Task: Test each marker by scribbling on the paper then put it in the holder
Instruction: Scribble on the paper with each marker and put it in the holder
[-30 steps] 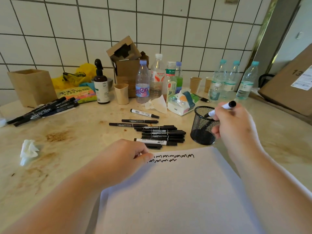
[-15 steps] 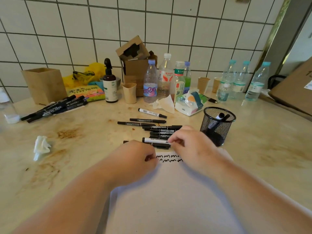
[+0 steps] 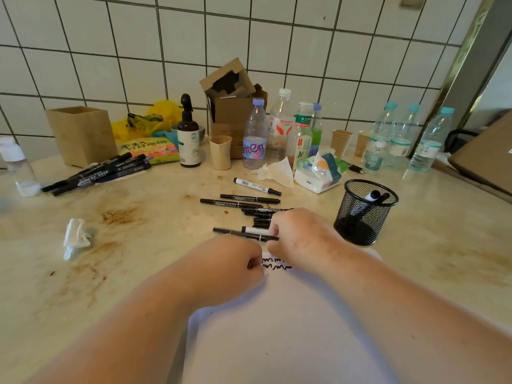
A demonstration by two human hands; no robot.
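- your right hand (image 3: 297, 236) sits at centre frame over the near end of the loose marker pile (image 3: 257, 214), fingers curled down onto a thin black marker (image 3: 243, 233); it looks like a pinch, though the fingertips are hidden.
- your left hand (image 3: 232, 261) is a closed fist resting on the top left corner of the paper (image 3: 291, 328), just below that marker; you cannot tell if it holds anything.
- black scribbles (image 3: 275, 264) show between your two hands.
- the mesh holder (image 3: 364, 213) stands right of your right hand, near it, with markers inside.
- a second bundle of markers (image 3: 97, 174) lies at left, well apart.
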